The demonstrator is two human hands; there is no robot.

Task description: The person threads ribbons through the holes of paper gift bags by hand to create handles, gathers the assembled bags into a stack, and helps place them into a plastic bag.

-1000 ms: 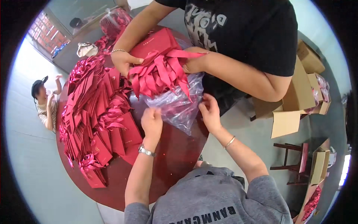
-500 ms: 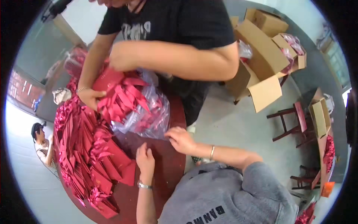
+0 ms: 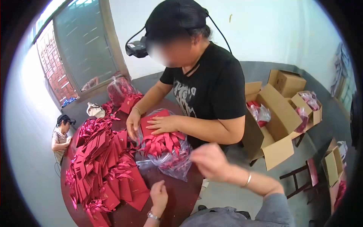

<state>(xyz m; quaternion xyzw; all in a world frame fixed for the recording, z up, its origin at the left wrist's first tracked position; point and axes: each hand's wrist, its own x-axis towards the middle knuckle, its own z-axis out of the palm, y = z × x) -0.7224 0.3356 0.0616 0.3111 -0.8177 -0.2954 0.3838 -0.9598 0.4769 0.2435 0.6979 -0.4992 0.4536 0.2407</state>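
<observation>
My left hand [image 3: 159, 195] is low over the dark red round table [image 3: 176, 196]. Its fingers are slightly bent and apart from the thumb, and I see nothing in it. To its left, a large heap of red paper bags with ribbons [image 3: 100, 159] covers the tabletop. My right hand [image 3: 210, 160] is raised beside the table's edge, smeared by motion, its fingers bent. Closest to it lies a clear plastic bag [image 3: 176, 162] with red ribbons inside. A co-worker's hand [image 3: 162, 125] presses flat on a stack of red bags [image 3: 153, 121] at that plastic bag; their other hand [image 3: 133, 123] is beside it.
The co-worker in a black shirt [image 3: 215, 79] stands across the table. Open cardboard boxes [image 3: 278, 113] with wrapped red goods are at the right, near a wooden stool [image 3: 312, 172]. A smaller-looking person [image 3: 60, 138] is at the far left. A filled plastic bag [image 3: 121, 90] sits by the window.
The view has tilted up. My right hand has lifted and blurred. The co-worker's raised hand has come down flat on the red bags, and their other hand has moved off the stack's side.
</observation>
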